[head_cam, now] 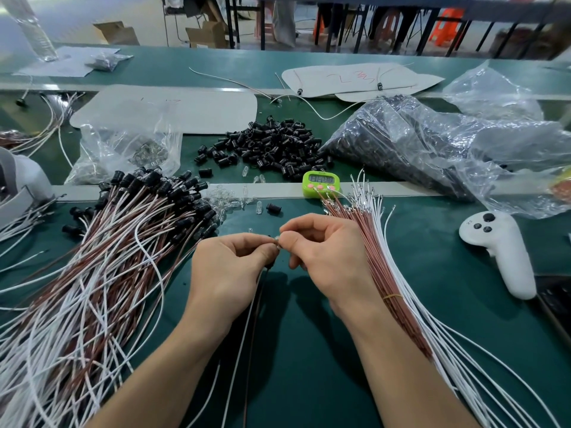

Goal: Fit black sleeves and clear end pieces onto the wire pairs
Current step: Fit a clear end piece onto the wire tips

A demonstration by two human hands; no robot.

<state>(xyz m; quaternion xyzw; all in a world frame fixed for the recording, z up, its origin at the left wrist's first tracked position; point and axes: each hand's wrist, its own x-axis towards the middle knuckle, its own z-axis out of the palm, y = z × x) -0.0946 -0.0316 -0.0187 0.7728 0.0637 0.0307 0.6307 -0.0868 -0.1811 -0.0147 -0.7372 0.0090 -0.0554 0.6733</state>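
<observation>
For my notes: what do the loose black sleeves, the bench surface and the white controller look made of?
Black sleeves: likely moulded plastic, semi-gloss; small highlights on identical shapes. Bench surface: probably a rubber or vinyl mat, matte dark green, soft shadows, no glare. White controller: hard plastic, smooth satin shell, it seems.

Under the grip we see a dark green table top (309,350), crossed just beyond the grip by a pale strip (408,189), with soft shadows lying on the green below the grip. Farther beyond, more green bench surface (216,61) runs across, and past its far edge lies a pale, shiny floor (77,13). On that floor, well beyond and left of the grip, stand open cardboard boxes (116,32), with dark table legs (230,20) straight beyond and an orange stool (448,24) to the right.
</observation>
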